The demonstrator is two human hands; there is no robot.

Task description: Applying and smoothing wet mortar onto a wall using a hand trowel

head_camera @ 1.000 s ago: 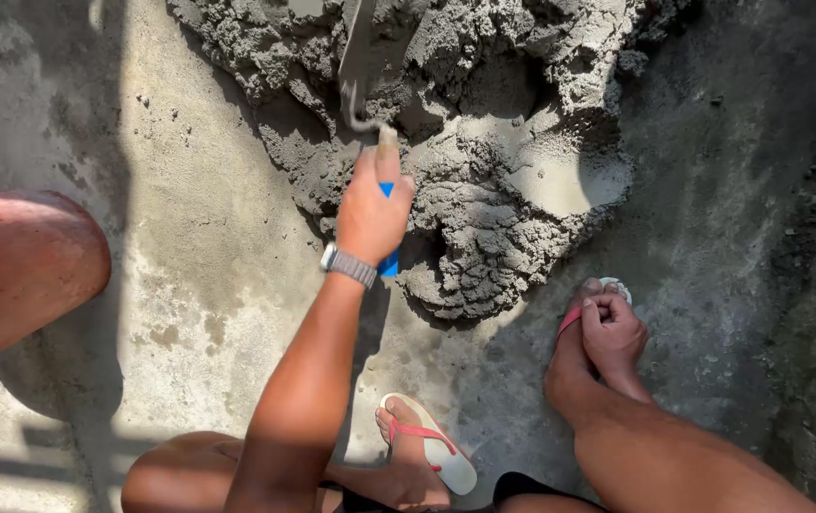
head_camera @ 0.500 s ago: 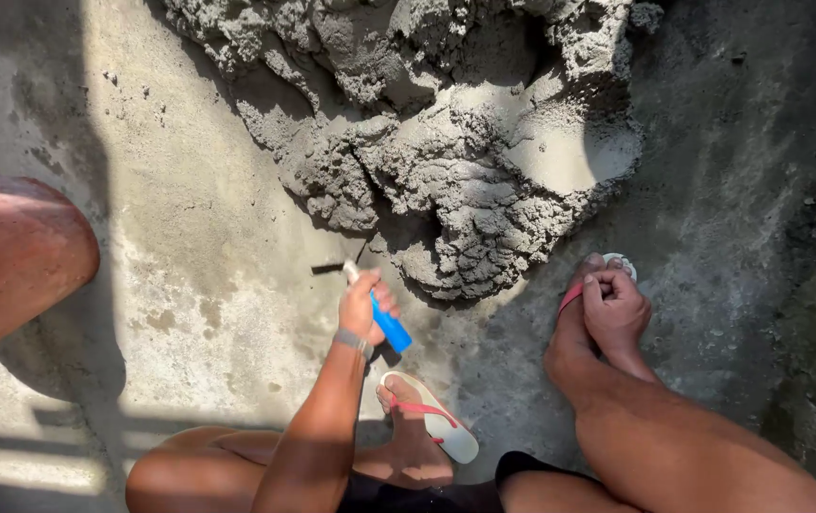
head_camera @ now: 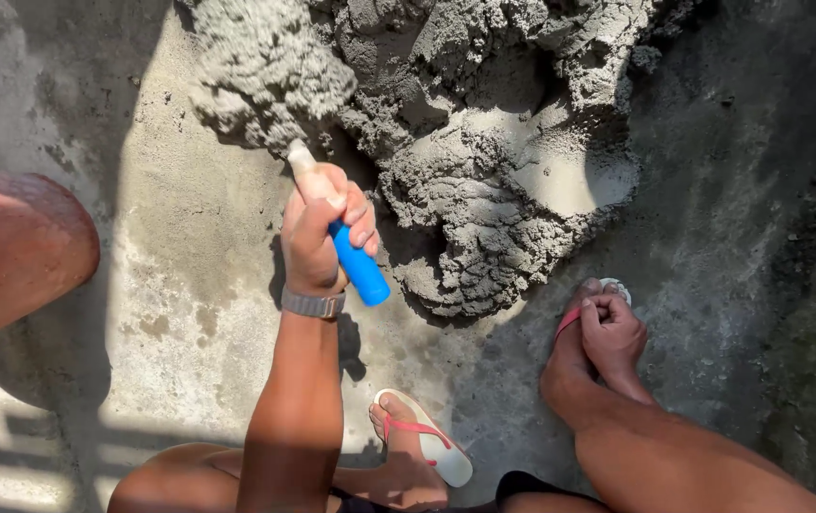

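Left hand (head_camera: 318, 237) has its grip closed round the trowel's blue handle (head_camera: 359, 266); just above the grip, a heavy, crumbly load of wet mortar (head_camera: 265, 71). Right hand (head_camera: 612, 332) loosely clasps the foot.

We see hard sunlight on the left of the floor (head_camera: 189, 285), bright, almost washed out near the bottom left. The right side lies in deep shade, with dim detail. The left hand (head_camera: 318, 233) throws a sharp shadow beside it. The mortar (head_camera: 484, 161) is crisp, its lumps edged with small dark shadows. No blur shows.
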